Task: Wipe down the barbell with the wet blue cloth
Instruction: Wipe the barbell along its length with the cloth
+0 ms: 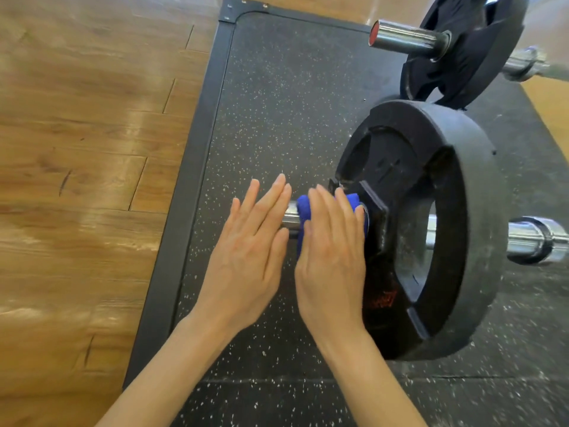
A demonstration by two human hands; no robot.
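Head view, both hands' fingers straight, right hand (331,260) pressing blue cloth (303,211), plate (431,229) lettering blurred.

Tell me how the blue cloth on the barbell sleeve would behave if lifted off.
The blue cloth would probably go limp, since it drapes over the chrome barbell sleeve and hangs below it. It looks light and thick like towelling. The right hand presses it flat with straight fingers, so it likely gives easily.
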